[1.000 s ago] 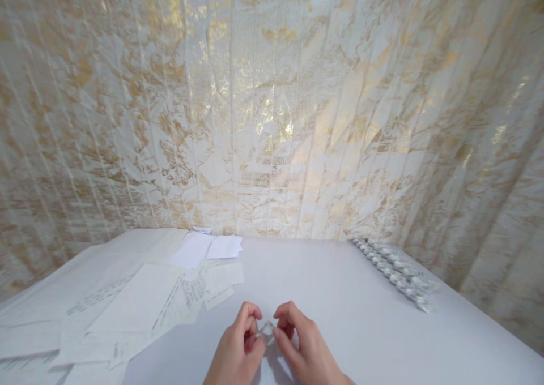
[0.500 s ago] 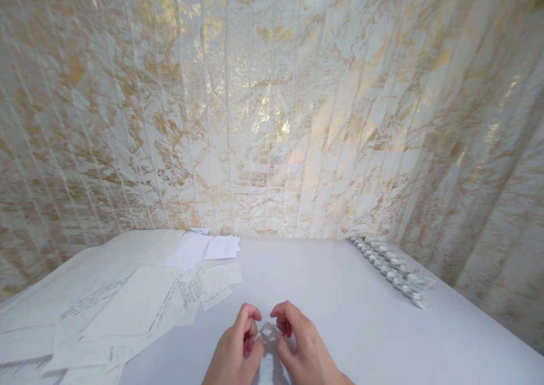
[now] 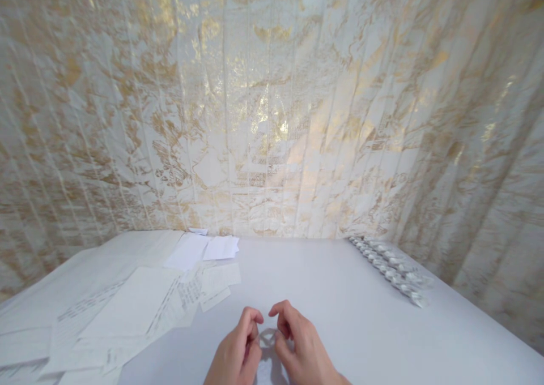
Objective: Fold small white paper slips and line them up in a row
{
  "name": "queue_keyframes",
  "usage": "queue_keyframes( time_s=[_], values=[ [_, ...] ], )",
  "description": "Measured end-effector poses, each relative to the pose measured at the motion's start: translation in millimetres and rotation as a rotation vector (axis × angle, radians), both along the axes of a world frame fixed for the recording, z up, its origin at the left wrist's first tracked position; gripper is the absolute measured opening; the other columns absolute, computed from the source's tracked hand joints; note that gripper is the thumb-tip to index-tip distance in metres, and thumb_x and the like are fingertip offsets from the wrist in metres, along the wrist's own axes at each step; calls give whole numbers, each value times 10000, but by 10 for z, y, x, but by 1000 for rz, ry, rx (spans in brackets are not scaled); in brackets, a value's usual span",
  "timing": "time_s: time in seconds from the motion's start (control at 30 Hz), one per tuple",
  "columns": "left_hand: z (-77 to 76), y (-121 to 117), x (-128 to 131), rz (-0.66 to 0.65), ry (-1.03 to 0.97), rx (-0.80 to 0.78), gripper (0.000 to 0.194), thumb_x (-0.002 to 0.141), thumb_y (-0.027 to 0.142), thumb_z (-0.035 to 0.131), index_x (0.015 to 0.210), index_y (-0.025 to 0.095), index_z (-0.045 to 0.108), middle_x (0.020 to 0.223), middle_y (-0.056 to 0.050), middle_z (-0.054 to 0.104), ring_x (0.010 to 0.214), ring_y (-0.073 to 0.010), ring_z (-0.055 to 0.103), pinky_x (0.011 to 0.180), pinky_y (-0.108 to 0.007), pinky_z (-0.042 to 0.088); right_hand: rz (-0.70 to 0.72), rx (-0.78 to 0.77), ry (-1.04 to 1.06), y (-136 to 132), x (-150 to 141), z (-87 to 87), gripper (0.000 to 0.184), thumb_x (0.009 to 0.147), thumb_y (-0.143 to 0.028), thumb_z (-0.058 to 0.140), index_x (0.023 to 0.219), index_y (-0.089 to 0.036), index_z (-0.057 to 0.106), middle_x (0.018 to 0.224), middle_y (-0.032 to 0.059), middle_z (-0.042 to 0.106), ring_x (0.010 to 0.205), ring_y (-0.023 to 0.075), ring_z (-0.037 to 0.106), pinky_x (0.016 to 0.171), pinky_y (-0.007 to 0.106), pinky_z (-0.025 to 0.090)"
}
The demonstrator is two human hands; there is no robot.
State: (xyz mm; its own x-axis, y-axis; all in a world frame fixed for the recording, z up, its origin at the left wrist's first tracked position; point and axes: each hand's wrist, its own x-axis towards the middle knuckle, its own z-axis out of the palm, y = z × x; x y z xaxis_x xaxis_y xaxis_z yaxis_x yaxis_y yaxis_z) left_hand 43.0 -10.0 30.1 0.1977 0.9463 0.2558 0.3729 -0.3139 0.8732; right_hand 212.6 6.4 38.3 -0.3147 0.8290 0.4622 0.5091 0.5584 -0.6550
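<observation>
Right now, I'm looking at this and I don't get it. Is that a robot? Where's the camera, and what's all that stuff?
No robot here! These are a person's own bare hands: the left hand and the right hand. The camera sits on the person's head, looking forward and down. Between their fingertips, the hands hold a small greyish loop, too blurry to say exactly what it is. On the white table, overlapping papers lie to the left, some printed. To the right lie silvery-grey zigzag strips. Behind hangs a gold-patterned curtain.
</observation>
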Motion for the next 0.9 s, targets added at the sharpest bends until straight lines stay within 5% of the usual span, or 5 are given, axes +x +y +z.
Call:
queue_keyframes(
  time_s=[0.3, 0.63, 0.9],
  values=[
    [3, -9, -2, -18, -20, 35, 123, 929, 274, 325, 1011, 258, 415, 689, 71, 397, 612, -173, 454, 633, -253, 334, 3, 9, 3, -7, -7, -30, 394, 689, -51, 426, 1034, -214, 526, 681, -55, 426, 611, 152, 470, 606, 240, 397],
    [-28, 93, -47, 39, 161, -15, 238, 804, 99, 375, 980, 258, 401, 616, 107, 285, 550, -162, 393, 577, -257, 255, 39, -74, -49, -22, -8, -43, 415, 693, -39, 452, 1069, -207, 492, 706, -60, 464, 617, 138, 480, 601, 231, 392],
    [123, 112, -77, 77, 335, -53, 325, 777, -14, 371, 951, 260, 386, 583, 122, 304, 550, -159, 410, 573, -240, 253, 39, 114, -69, -6, 24, -59, 442, 647, -21, 461, 1041, -214, 518, 833, 0, 533, 736, 179, 557, 671, 276, 461]
  ],
)
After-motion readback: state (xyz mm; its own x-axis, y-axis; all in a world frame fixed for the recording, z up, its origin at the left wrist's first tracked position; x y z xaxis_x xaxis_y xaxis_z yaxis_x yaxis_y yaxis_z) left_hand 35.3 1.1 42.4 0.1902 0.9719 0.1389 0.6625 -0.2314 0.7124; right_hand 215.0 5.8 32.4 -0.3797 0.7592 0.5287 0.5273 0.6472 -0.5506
